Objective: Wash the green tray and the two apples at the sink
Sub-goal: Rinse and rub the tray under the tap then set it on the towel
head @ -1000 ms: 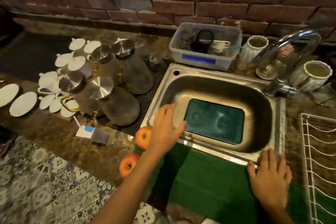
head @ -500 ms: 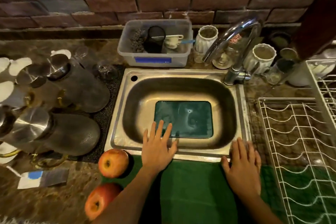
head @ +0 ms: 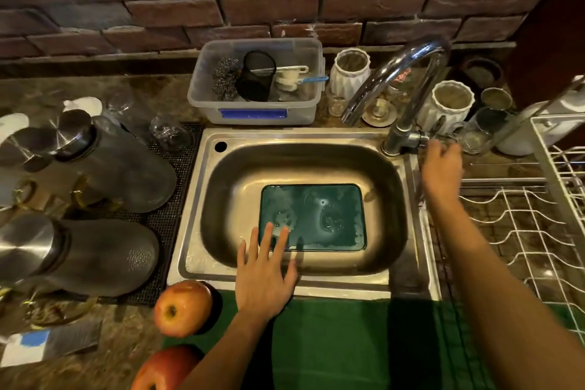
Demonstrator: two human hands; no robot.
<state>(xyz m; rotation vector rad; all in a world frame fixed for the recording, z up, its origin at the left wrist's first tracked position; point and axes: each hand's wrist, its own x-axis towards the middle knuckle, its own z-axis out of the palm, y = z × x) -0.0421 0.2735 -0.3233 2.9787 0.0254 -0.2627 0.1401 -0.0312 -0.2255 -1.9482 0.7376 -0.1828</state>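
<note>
1. Right hand (head: 441, 168): lifted off the sink's (head: 411, 263) near rim since half a second ago, now beside the base of the tap (head: 399, 136); grip blurred, fingers apparently loosely spread, holding nothing; contact with the lever cannot be told.
2. Left hand (head: 266, 275): unmoved over the near rim, grip spread flat, fingertips reaching over the near left corner of the tray (head: 313, 217).
3. Tray: flat on the sink floor, just beyond the left grip, filmed with water or suds.
4. Apples: one (head: 183, 308) on the tabletop just left of the left wrist, the other (head: 164, 369) nearer, beside the forearm; both outside the sink.
5. Reading: probably opening the tap next; washing barely begun, no water seen running.
</note>
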